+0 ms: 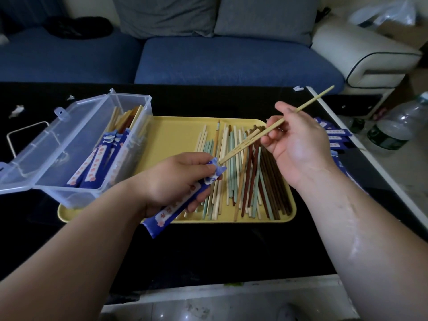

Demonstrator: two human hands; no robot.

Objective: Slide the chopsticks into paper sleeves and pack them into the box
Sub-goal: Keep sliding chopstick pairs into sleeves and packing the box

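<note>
A blue sofa (208, 59) stands behind the black worktop (208, 246). On the worktop lies a yellow tray (176, 133) carrying a spread of loose chopsticks (245, 177) in cream, green, red and brown. A clear box (76, 147), lid open to the left, sits on the tray's left end and holds sleeved chopsticks (108, 158) standing on a slant. A stack of empty sleeves (335, 135) lies on the worktop right of the tray, partly hidden by the right hand. The left hand (176, 179) is closed around a blue sleeve (171, 209) above the tray's near edge. The right hand (296, 142) pinches a bamboo chopstick (273, 128) between thumb and fingers; its lower tip meets the sleeve's open mouth.
</note>
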